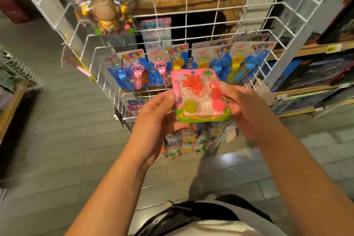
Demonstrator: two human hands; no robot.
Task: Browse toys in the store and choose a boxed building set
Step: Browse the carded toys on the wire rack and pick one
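A white wire rack (226, 17) fills the upper middle of the view, standing on a grey tiled floor (63, 140); wooden shelves (314, 90) run along the right, stacked with flat dark boxes (323, 74) whose printing is too blurred to read, so whether any is a building set cannot be told. A toy monkey (106, 16) in a clear packet hangs at the rack's upper left; below it a row of blue bubble-wand cards (172, 65) hangs across the rack's front, and lower still a wire basket holds small bright packets (183, 143). In front of the rack both hands hold one pink blister pack (199, 95) between them, its face turned up to the camera; the left hand (155, 120) pinches the pack's left edge, thumb on the front and fingers curled behind; the right hand (247, 109) grips the right edge the same way, thumb on top. Inside the pack sit an orange sticky hand (190, 83), a red spiky ring (216, 92), a yellow ball (189, 107) and a pink ball (218, 105).
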